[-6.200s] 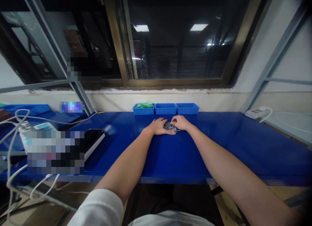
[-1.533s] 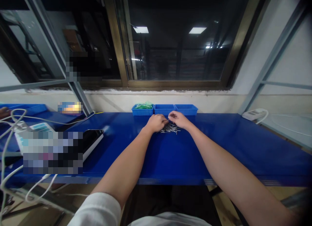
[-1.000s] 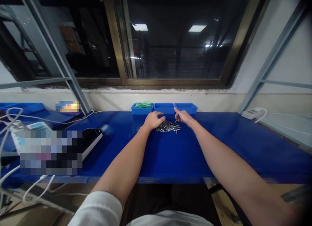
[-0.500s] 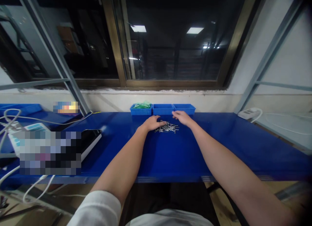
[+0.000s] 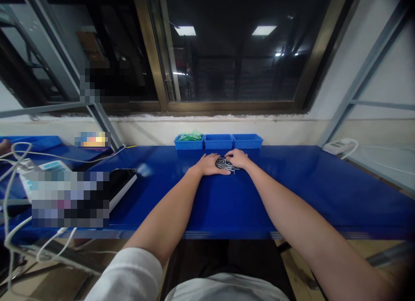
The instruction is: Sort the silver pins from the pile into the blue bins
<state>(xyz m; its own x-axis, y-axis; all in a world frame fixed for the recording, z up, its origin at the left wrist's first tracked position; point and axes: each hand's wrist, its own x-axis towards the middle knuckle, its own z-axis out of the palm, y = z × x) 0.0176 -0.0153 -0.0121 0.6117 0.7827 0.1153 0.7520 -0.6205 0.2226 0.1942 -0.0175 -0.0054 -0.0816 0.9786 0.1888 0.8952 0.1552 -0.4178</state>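
Observation:
A small pile of slim, shiny metal pins [image 5: 226, 164] lies on the blue table [image 5: 223, 206]; whether they are nails or screws is too small to tell. My left hand [image 5: 209, 165] rests flat against the pile's left side, thumb stretched along its near edge and fingers apart. At the far right side of the pile, my right hand [image 5: 239, 158] touches the pins with bent, closed fingers. Its fingertips are partly hidden, so I cannot make out what they hold. Three blue bins stand behind the hands: the left bin [image 5: 177, 144], the middle bin [image 5: 218, 142] and the right bin [image 5: 247, 141].
Green plastic packaging [image 5: 191, 136] fills the left bin. To the left lie a dark-screened device [image 5: 121, 182], partly blurred out, and white cables [image 5: 8, 197]. A power strip [image 5: 339, 146] sits at the back right. Another person's hand [image 5: 4, 146] shows at the far left edge.
My right hand has come from beside the right bin down to the pile. My left hand has turned and flattened around the pile's left side, and the pins are bunched closer together.

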